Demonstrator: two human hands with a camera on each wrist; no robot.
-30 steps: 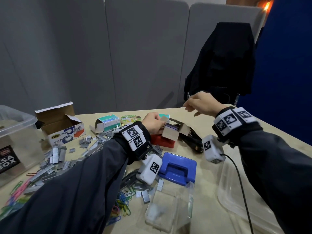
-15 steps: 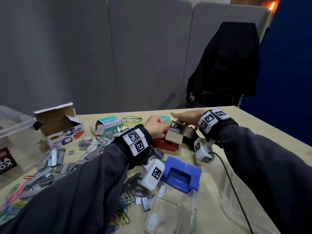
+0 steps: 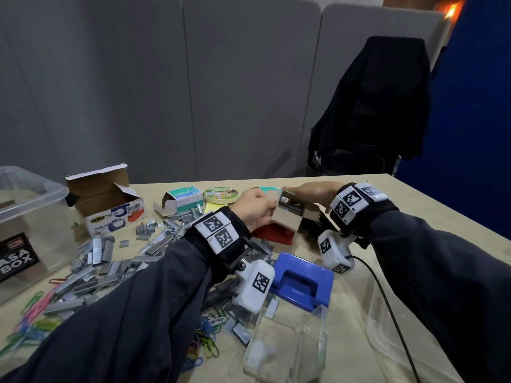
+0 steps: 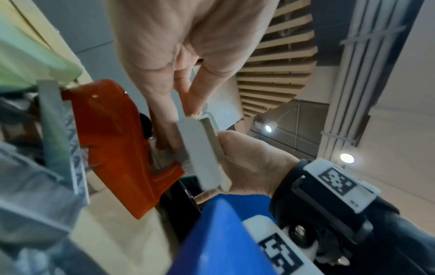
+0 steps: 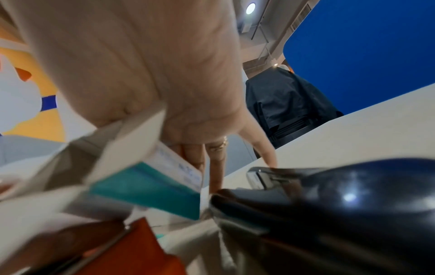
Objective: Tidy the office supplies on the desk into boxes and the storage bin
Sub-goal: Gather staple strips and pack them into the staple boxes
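A small open cardboard staple box with a teal side is held above a red stapler at mid-desk. My left hand grips the box's near flap, pinching its edge between fingers and thumb. My right hand lies over the box's far side with straight fingers; their tips reach the desk beyond it. A black stapler sits just under my right wrist. Loose staple strips cover the desk's left half. The box's contents are mostly hidden.
A clear storage bin stands at far left, an open tape-dispenser box behind the staples. A green staple box and tape roll sit at the back. A blue hole punch, clear plastic box, paper clips lie near me.
My right hand came down from mid-air and to the left onto the small box. My left hand kept its hold on the box.
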